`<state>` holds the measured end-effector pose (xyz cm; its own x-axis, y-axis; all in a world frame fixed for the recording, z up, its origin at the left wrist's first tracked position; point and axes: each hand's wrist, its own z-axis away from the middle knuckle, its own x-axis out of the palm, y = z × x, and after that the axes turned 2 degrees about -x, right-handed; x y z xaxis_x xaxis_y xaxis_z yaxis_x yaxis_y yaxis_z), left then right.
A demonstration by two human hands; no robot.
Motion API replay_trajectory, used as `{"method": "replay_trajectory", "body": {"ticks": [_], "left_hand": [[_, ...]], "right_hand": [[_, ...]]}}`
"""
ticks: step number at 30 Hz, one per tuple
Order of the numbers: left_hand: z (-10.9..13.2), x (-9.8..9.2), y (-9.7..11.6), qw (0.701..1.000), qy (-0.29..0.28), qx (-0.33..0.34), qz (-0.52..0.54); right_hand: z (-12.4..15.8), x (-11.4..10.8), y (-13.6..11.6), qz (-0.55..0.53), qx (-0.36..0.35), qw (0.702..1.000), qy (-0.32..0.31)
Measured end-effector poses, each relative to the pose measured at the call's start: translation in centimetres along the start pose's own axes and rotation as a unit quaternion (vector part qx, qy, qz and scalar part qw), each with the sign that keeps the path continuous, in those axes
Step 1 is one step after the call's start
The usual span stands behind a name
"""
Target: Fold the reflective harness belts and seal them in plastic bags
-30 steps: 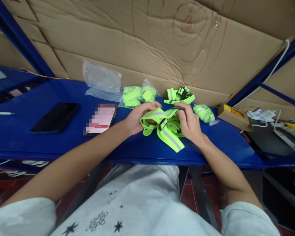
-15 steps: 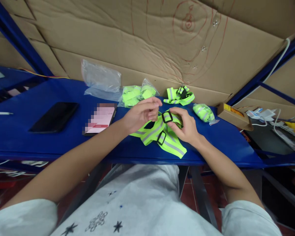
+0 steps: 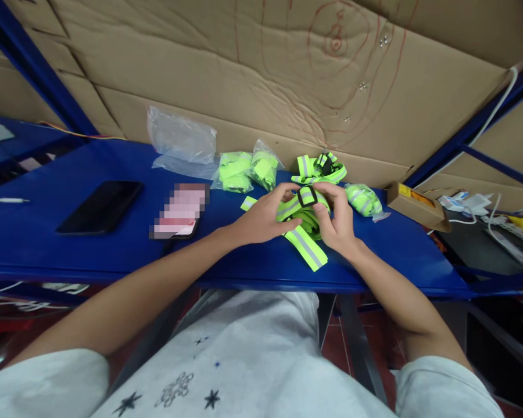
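A neon-green reflective strap (image 3: 304, 247) with grey stripes and a black plastic buckle (image 3: 307, 197) lies bunched on the blue shelf (image 3: 70, 249). My left hand (image 3: 261, 217) grips the strap from the left, fingers curled over the fabric. My right hand (image 3: 337, 215) pinches the strap beside the buckle from the right. One loose end trails toward the shelf's front edge, and another short end (image 3: 247, 203) sticks out to the left.
Behind my hands lie another loose strap (image 3: 318, 168), a bagged strap (image 3: 364, 199), a clear bag of straps (image 3: 244, 169) and an empty clear bag (image 3: 181, 142). A black phone (image 3: 98, 207) and a second phone (image 3: 178, 212) lie left. A small cardboard box (image 3: 416, 204) sits right. Cardboard lines the back.
Both hands have drawn together and bunched the strap tighter. The buckle has shifted slightly right, between my fingers. The loose end has swung toward the front edge.
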<state>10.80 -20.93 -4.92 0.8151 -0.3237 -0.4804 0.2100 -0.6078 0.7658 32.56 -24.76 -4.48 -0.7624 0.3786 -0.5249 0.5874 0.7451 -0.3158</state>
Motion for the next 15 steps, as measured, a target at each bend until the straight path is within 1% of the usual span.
{"method": "replay_trajectory", "body": {"ticks": [2, 4, 6, 8, 10, 11, 13, 15], "left_hand": [[-0.2, -0.1, 0.3, 0.993, -0.014, -0.071, 0.09], [-0.6, -0.4, 0.7, 0.974, -0.002, -0.129, 0.187], [-0.8, -0.7, 1.2, 0.949, 0.014, -0.163, 0.27], [-0.8, -1.1, 1.6, 0.924, 0.021, -0.18, 0.337], [-0.6, -1.3, 1.9, 0.907, 0.015, -0.172, 0.384], [-0.5, -1.4, 1.9, 0.905, 0.006, -0.155, 0.395], [-0.2, -1.4, 1.9, 0.916, -0.02, -0.107, 0.385], [0.0, -1.3, 1.8, 0.928, -0.055, -0.079, 0.36]], "right_hand": [[0.0, 0.0, -0.1, -0.012, 0.034, 0.999, 0.011], [-0.2, 0.2, -0.3, -0.02, 0.056, 0.998, 0.013], [-0.4, 0.5, -0.5, -0.03, 0.077, 0.996, 0.009], [-0.6, 0.8, -0.4, -0.055, 0.116, 0.992, 0.011], [-0.9, 1.1, 0.2, -0.107, 0.186, 0.977, 0.021], [-1.0, 1.1, 0.7, -0.141, 0.229, 0.963, 0.032], [-1.3, 0.7, 2.1, -0.205, 0.31, 0.926, 0.069], [-1.6, -0.1, 3.7, -0.248, 0.366, 0.892, 0.101]]}}
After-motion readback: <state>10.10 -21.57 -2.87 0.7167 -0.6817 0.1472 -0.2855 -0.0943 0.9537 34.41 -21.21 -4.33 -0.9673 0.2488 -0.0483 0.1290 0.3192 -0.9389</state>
